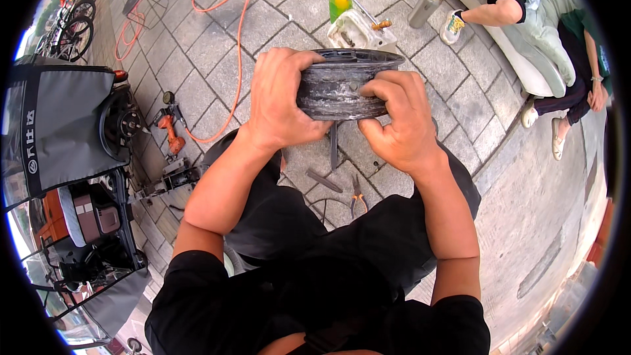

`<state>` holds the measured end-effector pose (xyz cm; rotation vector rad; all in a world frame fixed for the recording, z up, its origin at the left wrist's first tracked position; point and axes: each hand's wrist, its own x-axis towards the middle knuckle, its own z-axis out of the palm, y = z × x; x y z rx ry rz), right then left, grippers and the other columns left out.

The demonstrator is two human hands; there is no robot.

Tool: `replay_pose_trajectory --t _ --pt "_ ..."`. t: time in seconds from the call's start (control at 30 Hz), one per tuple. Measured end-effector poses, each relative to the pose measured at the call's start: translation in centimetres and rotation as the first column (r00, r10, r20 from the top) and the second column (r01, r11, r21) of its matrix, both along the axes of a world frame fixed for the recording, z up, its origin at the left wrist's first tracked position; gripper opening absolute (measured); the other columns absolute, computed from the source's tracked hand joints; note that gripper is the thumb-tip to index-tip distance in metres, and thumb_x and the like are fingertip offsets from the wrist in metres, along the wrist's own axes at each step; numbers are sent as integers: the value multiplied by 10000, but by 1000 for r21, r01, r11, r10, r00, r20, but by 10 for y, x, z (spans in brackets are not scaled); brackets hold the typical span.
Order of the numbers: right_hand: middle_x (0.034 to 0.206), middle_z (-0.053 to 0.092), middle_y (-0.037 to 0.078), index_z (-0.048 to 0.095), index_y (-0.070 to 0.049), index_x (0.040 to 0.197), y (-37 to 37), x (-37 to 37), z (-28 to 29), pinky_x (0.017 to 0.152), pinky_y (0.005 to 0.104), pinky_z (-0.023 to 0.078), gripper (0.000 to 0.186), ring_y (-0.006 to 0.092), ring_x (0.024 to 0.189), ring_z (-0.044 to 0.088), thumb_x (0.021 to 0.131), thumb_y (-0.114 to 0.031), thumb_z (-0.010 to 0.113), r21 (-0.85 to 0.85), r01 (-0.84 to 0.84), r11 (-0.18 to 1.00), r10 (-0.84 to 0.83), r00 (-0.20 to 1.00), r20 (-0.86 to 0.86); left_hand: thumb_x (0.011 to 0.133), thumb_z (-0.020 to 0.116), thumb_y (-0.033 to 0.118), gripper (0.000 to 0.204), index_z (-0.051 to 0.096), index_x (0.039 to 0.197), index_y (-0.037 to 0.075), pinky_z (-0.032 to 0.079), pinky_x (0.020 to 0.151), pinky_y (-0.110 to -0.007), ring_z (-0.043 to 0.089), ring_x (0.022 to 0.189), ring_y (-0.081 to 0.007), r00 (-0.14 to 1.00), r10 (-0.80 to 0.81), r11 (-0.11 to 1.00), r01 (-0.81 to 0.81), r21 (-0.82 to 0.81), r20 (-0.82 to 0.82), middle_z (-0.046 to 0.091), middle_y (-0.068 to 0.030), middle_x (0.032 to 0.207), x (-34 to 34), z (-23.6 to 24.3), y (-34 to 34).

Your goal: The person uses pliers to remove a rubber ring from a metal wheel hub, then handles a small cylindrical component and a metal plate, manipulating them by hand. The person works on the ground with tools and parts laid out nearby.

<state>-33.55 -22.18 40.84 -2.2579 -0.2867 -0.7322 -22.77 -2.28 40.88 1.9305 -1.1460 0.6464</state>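
I hold a dark grey metal wheel rim (342, 85) edge-on in front of me with both hands, above the paved ground. My left hand (279, 102) wraps its left side, fingers over the top edge. My right hand (397, 118) grips its right side, with the thumb pressed on the rim's scuffed outer band. Below the rim, between my knees, lie a flat metal bar (333, 146), a shorter bar (324, 181) and orange-handled pliers (357, 197) on the paving stones.
A white tray with a yellow-capped bottle (355, 23) sits beyond the rim. An orange cable (240, 33) and an orange power tool (172, 133) lie to the left, by a parked scooter (85, 158). Two people sit on a bench (526, 39) at the upper right.
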Motion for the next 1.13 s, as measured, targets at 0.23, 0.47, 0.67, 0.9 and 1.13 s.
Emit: replay_pose_trajectory --t 0.23,0.47,0.67,0.9,1.13 --pt "1049 610 57 740 -171 1155 -3 -3 1 837 425 467 537 283 928 574 644 -14 789 -81 -35 996 35 999 -3 592 889 160 616 616 1131 38 437 749 -429 595 821 -338 1000 11 1000 -11 24 -4 625 -120 929 -2 3 0" --pt "1040 607 52 744 -180 1168 -6 -3 -5 851 437 463 560 285 930 578 636 -17 803 -29 -49 998 50 998 31 585 891 150 616 613 1122 32 446 749 -428 600 816 -339 1000 -14 1000 14 2 -9 625 -120 929 -3 2 -2" --pt "1052 611 60 745 -135 1199 -21 -3 -2 831 433 491 577 299 943 597 637 -61 850 -191 -121 974 133 990 51 590 886 140 611 614 1125 25 465 752 -418 603 820 -333 1000 -15 1000 15 3 -25 629 -128 939 -2 0 1" --pt "1015 663 92 760 -67 1169 -25 2 -7 763 424 534 615 309 888 644 564 -8 858 -120 -41 992 69 968 243 607 879 136 610 608 1136 -3 497 757 -383 602 827 -303 997 -8 1000 6 -31 -76 619 -144 955 -1 0 4" --pt "1020 658 93 766 -96 1160 -23 -2 -3 773 426 541 632 311 894 647 541 -23 868 -172 -28 985 63 976 206 623 874 141 595 609 1137 0 502 757 -382 602 835 -302 995 -14 999 11 -32 -95 619 -149 959 -3 0 6"
